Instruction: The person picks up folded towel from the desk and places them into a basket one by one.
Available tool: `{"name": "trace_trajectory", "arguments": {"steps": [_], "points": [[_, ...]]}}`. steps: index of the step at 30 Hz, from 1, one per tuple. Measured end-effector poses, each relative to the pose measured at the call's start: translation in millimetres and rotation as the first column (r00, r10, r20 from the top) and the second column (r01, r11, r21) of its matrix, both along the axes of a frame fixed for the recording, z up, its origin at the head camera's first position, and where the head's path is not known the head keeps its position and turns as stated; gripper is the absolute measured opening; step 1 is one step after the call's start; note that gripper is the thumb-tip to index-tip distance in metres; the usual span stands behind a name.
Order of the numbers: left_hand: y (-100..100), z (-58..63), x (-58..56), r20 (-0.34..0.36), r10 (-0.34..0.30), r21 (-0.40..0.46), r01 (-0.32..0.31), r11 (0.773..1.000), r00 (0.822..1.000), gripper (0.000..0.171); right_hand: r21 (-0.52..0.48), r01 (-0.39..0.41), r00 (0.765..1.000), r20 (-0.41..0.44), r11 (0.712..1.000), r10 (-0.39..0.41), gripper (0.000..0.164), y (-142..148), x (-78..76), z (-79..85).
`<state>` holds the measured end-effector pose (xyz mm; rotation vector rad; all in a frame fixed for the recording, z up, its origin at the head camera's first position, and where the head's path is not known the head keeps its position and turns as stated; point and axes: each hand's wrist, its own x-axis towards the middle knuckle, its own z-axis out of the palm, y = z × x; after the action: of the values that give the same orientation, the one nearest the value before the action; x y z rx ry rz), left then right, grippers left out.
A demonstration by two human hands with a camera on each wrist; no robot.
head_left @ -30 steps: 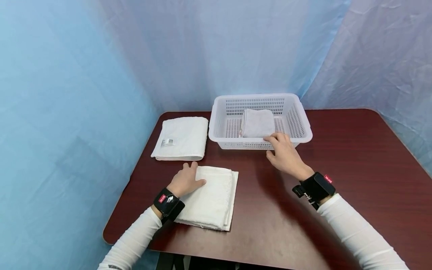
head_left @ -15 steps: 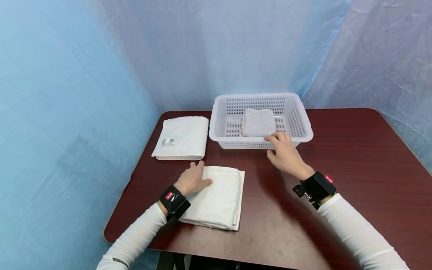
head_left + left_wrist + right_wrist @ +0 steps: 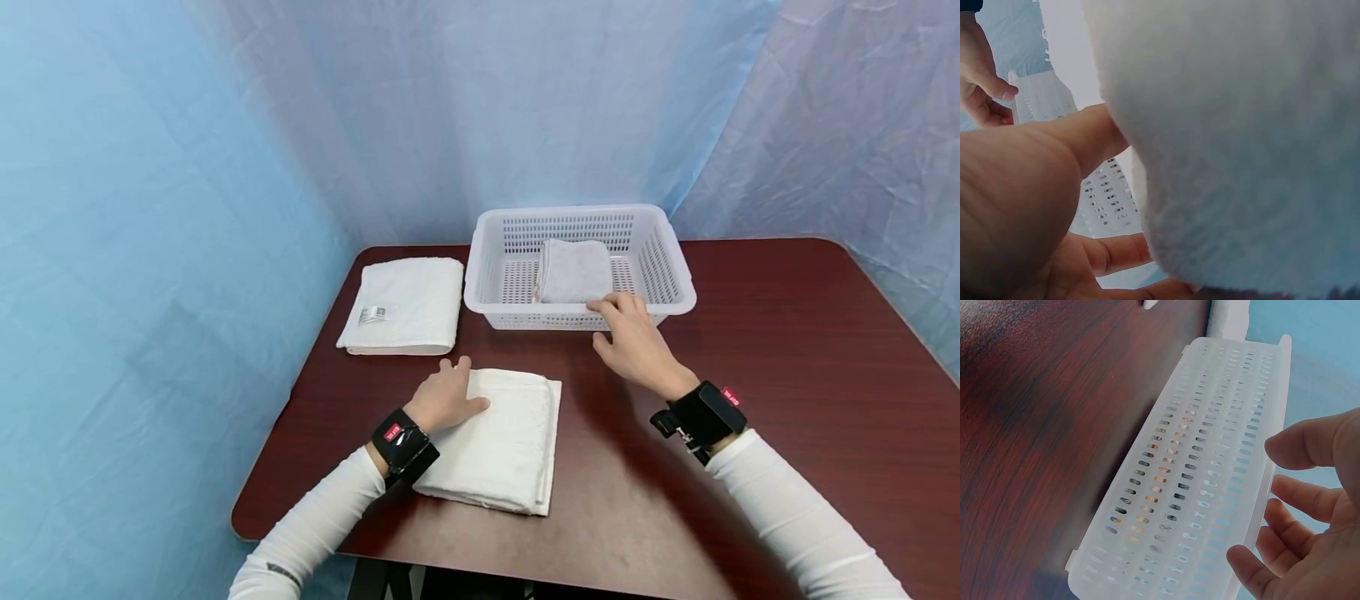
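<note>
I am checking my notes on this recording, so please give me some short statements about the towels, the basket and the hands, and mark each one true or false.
1. The left hand holds the near folded towel. True.
2. The right hand is at the near rim of the basket. True.
3. There is nothing inside the basket. False: a small folded cloth lies in it.
4. Nothing lies to the left of the basket. False: a labelled towel lies there.
5. The table is dark reddish brown. True.
6. Both hands wear gloves. False: both are bare.
</note>
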<state>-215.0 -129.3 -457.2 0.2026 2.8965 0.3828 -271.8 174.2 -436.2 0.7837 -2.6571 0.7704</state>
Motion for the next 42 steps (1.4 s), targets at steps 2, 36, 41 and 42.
{"name": "trace_trajectory", "arguments": {"steps": [2,36,41,42], "points": [[3,0.4,0.0,0.005,0.001,-0.005,-0.001,1.0,1.0,0.069,0.0,-0.001,1.0,0.004,1.0,0.001,0.042,0,0.2,0.1],[38,2.4,-7.5,0.051,-0.123,-0.064,0.126,0.99,0.991,0.061,-0.04,-0.028,0.998,-0.056,0.999,0.026,0.031,5,13.9,-0.9],[41,4.8,-8.4,0.046,-0.132,-0.08,0.135,0.988,0.99,0.061,-0.027,-0.02,0.998,-0.056,0.999,0.019,0.032,9,17.7,-5.0],[42,4.9,-8.8,0.044,-0.134,-0.087,0.138,0.987,0.99,0.061,-0.022,-0.017,0.999,-0.048,1.0,0.016,0.032,9,18.5,-6.2]]}}
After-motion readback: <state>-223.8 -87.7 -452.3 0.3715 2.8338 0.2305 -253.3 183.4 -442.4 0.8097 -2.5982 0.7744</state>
